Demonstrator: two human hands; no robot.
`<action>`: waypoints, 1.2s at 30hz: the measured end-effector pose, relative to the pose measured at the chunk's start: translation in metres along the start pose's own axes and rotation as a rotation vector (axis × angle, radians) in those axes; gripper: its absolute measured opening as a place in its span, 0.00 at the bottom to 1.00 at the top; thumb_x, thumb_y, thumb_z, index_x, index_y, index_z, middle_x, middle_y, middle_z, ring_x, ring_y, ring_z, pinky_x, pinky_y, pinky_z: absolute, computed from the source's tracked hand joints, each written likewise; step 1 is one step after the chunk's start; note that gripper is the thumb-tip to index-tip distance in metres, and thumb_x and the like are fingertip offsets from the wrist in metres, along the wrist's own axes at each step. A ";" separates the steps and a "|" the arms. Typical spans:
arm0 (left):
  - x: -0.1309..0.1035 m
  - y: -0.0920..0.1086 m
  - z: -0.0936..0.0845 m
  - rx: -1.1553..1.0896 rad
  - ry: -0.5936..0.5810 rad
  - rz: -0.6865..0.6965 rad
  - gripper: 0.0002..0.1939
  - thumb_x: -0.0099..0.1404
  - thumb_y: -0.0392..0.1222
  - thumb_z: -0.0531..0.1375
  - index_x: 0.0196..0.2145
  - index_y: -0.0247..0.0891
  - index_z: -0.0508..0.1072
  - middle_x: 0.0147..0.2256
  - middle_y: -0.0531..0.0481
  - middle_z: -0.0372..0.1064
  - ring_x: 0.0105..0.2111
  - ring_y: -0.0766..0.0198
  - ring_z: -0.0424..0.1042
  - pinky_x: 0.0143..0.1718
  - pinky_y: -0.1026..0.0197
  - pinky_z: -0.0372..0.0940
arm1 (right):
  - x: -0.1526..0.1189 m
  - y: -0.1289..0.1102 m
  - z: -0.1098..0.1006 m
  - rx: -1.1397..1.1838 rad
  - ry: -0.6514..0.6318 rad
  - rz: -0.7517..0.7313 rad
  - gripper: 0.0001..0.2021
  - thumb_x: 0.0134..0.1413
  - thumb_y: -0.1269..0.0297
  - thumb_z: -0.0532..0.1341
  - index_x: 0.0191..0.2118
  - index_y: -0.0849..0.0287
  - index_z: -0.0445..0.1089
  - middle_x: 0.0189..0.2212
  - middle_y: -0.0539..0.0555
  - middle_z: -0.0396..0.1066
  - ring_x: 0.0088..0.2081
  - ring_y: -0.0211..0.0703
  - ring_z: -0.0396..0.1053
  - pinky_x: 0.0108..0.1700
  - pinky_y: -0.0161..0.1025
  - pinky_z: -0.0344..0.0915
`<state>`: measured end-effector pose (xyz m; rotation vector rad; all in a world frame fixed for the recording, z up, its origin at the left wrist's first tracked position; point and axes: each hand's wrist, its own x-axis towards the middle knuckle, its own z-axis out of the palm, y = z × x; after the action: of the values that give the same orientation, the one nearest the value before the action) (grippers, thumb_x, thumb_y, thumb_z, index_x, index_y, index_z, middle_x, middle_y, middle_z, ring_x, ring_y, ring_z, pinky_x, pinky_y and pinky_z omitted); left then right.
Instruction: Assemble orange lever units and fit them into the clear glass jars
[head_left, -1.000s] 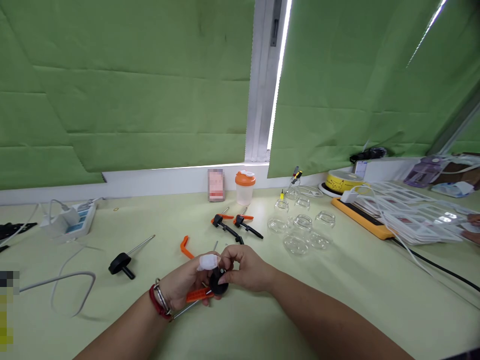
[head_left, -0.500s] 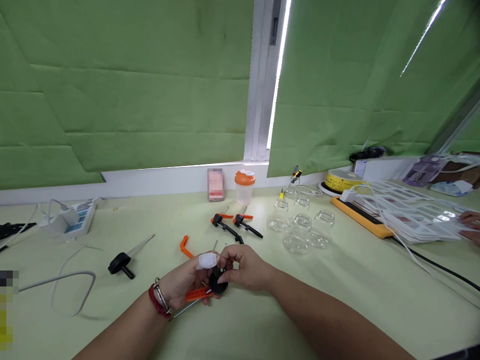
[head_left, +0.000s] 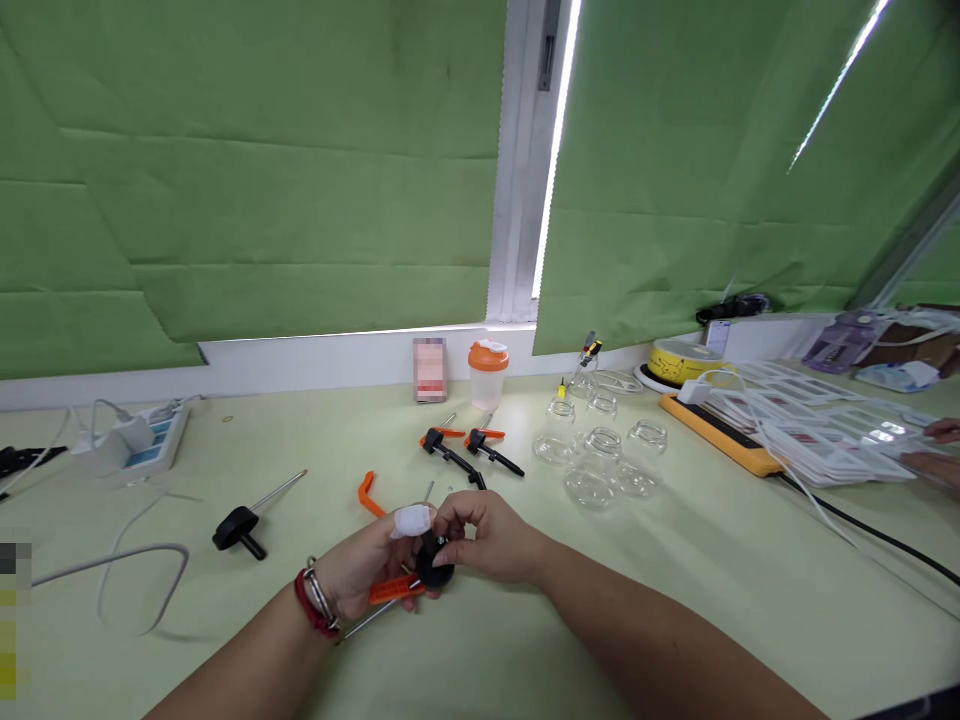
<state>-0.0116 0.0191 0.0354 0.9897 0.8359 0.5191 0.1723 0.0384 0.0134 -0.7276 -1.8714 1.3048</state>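
Observation:
My left hand, with a white wrap on the thumb, is closed around a black and orange tool with a metal rod. The fingers of my right hand pinch at the black round part of the same tool. Whatever small piece may be between those fingertips is hidden. An orange bent piece lies just beyond my left hand. Two black and orange assemblies lie further back. At the left rests a black knob with a metal rod.
Several clear glass jars stand right of centre. An orange-lidded cup is by the wall. At the right are a stack of white frames, an orange-edged box and another person's hands. A power strip and cables lie left.
The whole view has shifted very slightly. Both my hands keep their hold on the tool, and the other person's hands at the right edge have moved a little.

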 end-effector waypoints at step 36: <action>-0.004 0.002 0.006 -0.012 -0.023 0.025 0.12 0.56 0.50 0.56 0.32 0.39 0.64 0.26 0.49 0.68 0.27 0.57 0.71 0.20 0.64 0.61 | -0.002 -0.002 -0.004 -0.005 -0.053 -0.029 0.08 0.42 0.64 0.67 0.30 0.61 0.71 0.25 0.48 0.65 0.27 0.34 0.61 0.33 0.34 0.62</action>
<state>-0.0087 0.0143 0.0406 0.9945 0.7997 0.5326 0.1772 0.0383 0.0153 -0.6722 -1.9209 1.3132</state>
